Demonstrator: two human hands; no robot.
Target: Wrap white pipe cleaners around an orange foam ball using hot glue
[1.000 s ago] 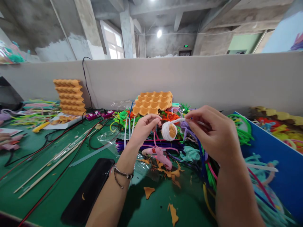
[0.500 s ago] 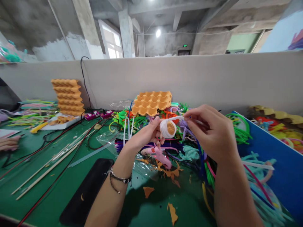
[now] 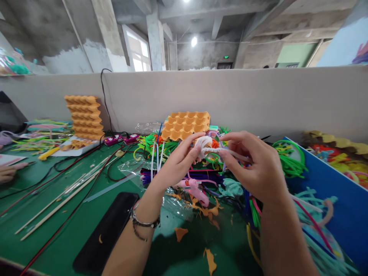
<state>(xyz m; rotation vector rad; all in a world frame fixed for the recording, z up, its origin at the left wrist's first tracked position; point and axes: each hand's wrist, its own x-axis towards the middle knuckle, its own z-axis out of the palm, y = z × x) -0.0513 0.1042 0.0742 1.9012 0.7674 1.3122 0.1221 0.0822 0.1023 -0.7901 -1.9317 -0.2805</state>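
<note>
The small white-wrapped ball [image 3: 204,145] is half hidden by fingers — the left hand [image 3: 178,163] pinches it above the green table [image 3: 86,214], the right hand [image 3: 255,168] grips its white pipe cleaner [image 3: 230,152]. One pink glue gun [image 3: 195,189] lies beneath; two orange egg-tray lots — a stack [image 3: 84,117] and a single [image 3: 185,124].

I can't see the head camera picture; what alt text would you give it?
Two bare hands hold a small ball wrapped in white pipe cleaner above a green table: the left hand grips the ball, the right hand pinches the loose white strand. Below lie a pink glue gun, colourful pipe cleaners and an orange egg tray.
</note>
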